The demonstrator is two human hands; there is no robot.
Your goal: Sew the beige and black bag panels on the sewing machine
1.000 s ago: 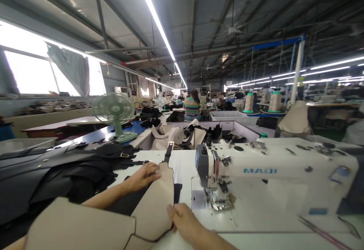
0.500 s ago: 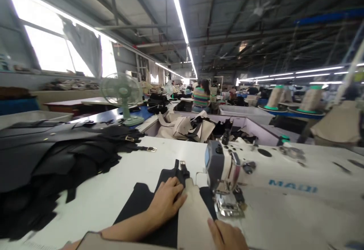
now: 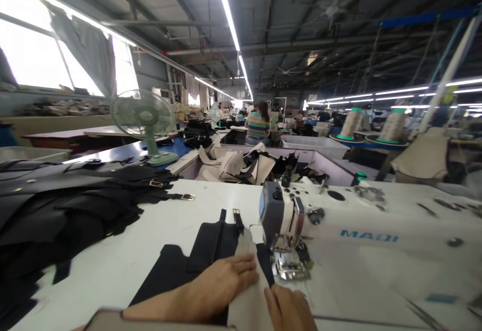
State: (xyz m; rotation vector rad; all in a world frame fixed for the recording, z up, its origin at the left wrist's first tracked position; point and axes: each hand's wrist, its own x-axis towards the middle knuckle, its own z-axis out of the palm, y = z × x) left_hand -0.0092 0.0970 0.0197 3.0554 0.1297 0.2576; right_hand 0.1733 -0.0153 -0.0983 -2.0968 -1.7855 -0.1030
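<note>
Head view: left hand (image 3: 222, 283) lies flat, fingers spread, on the beige panel (image 3: 246, 291) over black fabric (image 3: 203, 253) on the near desk (image 3: 150, 240); right hand (image 3: 289, 308) pinches its right edge. Fingers near the presser foot (image 3: 288, 268) risk a needle strike; layers may shift.

White sewing table and its load

Broad white table top (image 3: 124, 250), smooth and pale. On the left, a heaped pile of black pieces (image 3: 64, 205) with brass buckles. In the middle, flat on the surface, a black panel (image 3: 181, 265) under a beige piece (image 3: 246, 291). On the right, a white sewing machine (image 3: 361, 225), presser foot (image 3: 288, 268) just beside the beige piece.
</note>
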